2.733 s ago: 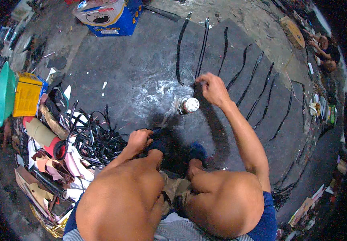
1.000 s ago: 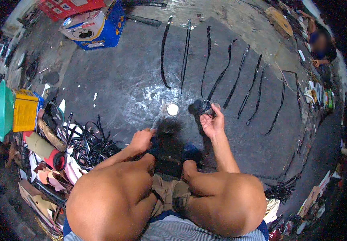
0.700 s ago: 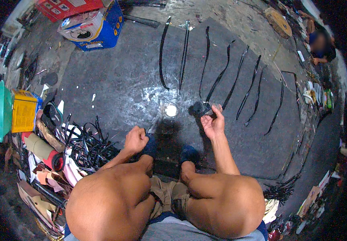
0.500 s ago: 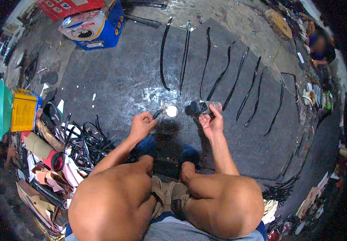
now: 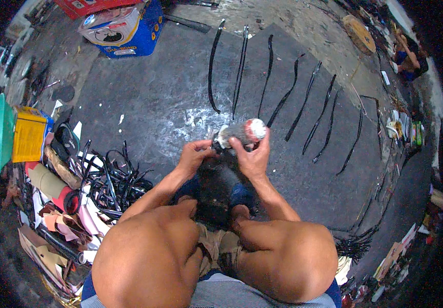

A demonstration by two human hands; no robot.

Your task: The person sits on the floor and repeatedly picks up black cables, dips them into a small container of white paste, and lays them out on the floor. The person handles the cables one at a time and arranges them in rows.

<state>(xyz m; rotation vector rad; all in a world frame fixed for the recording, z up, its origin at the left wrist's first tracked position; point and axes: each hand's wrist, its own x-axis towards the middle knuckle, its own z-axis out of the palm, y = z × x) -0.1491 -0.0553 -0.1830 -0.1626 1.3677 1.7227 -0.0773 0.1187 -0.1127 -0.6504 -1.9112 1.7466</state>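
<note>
My right hand point(image 5: 252, 160) is closed around a grimy grey can point(image 5: 240, 132), which lies tilted in the grip. Its right end is red and white, and whitish smears mark its left end. My left hand point(image 5: 196, 155) meets that left end with fingers pinched on a small dark thing point(image 5: 215, 146), too blurred to name. Beyond both hands, several glossy black strips point(image 5: 281, 100) lie spaced out in a row on the dark sheet point(image 5: 149, 97). A tangled heap of black strips point(image 5: 111, 179) sits to the left of my left forearm.
A blue and white box point(image 5: 124, 33) stands at the far left. Nearer, a yellow tin point(image 5: 30, 134) has a green lid-like disc point(image 5: 3, 134) beside it. Material scraps point(image 5: 60, 223) crowd the left side. At the far right, another person point(image 5: 409, 56) sits near a round wooden block point(image 5: 359, 35).
The right hand has swung the can left and turned it, bringing its red and white end up. The left hand has shifted slightly right, and both hands now meet at the can.
</note>
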